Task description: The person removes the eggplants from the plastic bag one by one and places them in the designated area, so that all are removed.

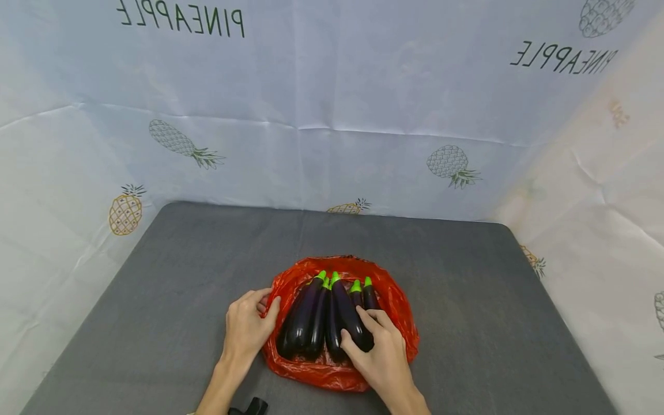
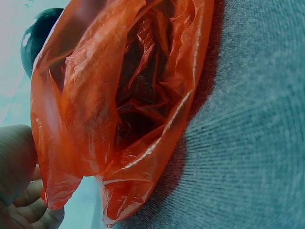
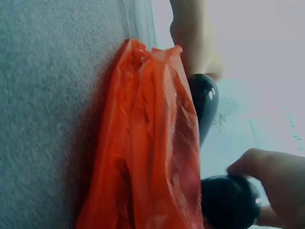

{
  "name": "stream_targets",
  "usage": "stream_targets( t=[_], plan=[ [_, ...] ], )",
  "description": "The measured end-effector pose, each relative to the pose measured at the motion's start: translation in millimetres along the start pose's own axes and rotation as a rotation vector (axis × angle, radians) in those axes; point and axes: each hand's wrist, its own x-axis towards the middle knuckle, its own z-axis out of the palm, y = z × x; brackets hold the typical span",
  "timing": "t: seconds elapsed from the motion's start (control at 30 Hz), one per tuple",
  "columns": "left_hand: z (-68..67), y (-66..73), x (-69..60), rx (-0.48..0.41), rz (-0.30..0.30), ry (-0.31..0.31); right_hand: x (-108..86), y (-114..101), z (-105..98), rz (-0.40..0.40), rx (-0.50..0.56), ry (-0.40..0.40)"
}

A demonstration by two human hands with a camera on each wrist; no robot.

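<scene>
A red plastic bag (image 1: 407, 323) lies spread open on the grey table, its rim rolled into a rough ring. Inside it several glossy dark eggplants (image 1: 301, 325) with bright green stems lie side by side, stems toward the far side. My left hand (image 1: 244, 328) holds the bag's left rim, thumb on the inner side and fingers outside. With thumb and fingers, my right hand (image 1: 384, 354) grips an eggplant (image 1: 347, 311) right of the middle, near its thick end. In the right wrist view the rounded end of that eggplant (image 3: 228, 202) shows between thumb and finger.
The grey tabletop (image 1: 482, 323) extends around the bag on all sides. A small black object (image 1: 256, 406) stands at the near edge, beside my left forearm. Behind and beside the table hangs a pale cloth (image 1: 353, 80) printed with pineapples.
</scene>
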Motion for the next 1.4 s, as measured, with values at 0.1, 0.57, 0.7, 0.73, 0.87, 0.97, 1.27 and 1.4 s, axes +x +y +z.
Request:
stream_targets(
  t=[0.1, 0.57, 0.7, 0.73, 0.87, 0.97, 1.27, 1.4],
  plan=[
    [-0.2, -0.3, -0.3, 0.001, 0.002, -0.001, 0.1, 1.0, -1.8, -0.037, 0.053, 0.071],
    [-0.1, -5.8, -0.4, 0.014, 0.029, -0.006, 16.8, 22.2, -33.0, -0.109, 0.156, 0.273],
    [-1.1, -5.7, -0.5, 0.009, 0.034, -0.001, 26.1, 35.1, -45.4, -0.030, 0.232, 0.295],
    [-1.4, -5.7, -0.6, 0.007, 0.037, 0.000, 28.2, 38.8, -47.8, -0.009, 0.245, 0.303],
    [-2.7, -5.9, -0.9, 0.004, 0.045, 0.007, 33.5, 53.8, -53.7, 0.050, 0.251, 0.338],
    [-3.0, -6.5, -0.7, 0.006, 0.051, 0.011, 34.8, 62.7, -55.2, 0.068, 0.245, 0.358],
    [-2.6, -9.3, -1.1, 0.014, 0.062, 0.032, 37.0, 80.7, -52.4, 0.096, 0.208, 0.362],
    [-2.3, -10.1, -0.4, 0.020, 0.066, 0.039, 37.1, 89.8, -50.5, 0.129, 0.196, 0.358]
  ],
)
